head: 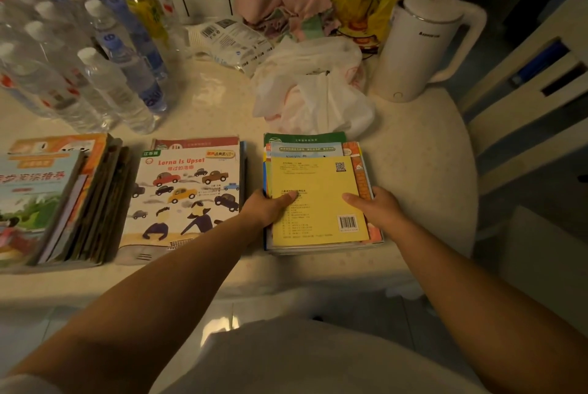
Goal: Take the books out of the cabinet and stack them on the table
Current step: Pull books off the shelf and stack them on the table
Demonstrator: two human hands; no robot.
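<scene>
Both hands hold one stack [321,196] of thin books on the surface [216,107]. The left hand [267,206] grips its left edge, with the thumb lying flat on the yellow cover; the right hand [378,206] grips the right edge in the same way. It seems the step is setting this stack down, or squaring it, because the books in it are not aligned: the green and blue ones stick out on the far side.

Just left of the left hand lies a second pile [187,193], with a glossy cover showing cars on top. Further left is a third pile [60,199], whose spines lean to the side.

The books are soft paperbacks, flat and rectangular, with smooth covers that may slide on each other. The next move probably calls for pushing the edges even, then releasing and going back for more. The cabinet is not in view, so I cannot tell how many remain.
</scene>
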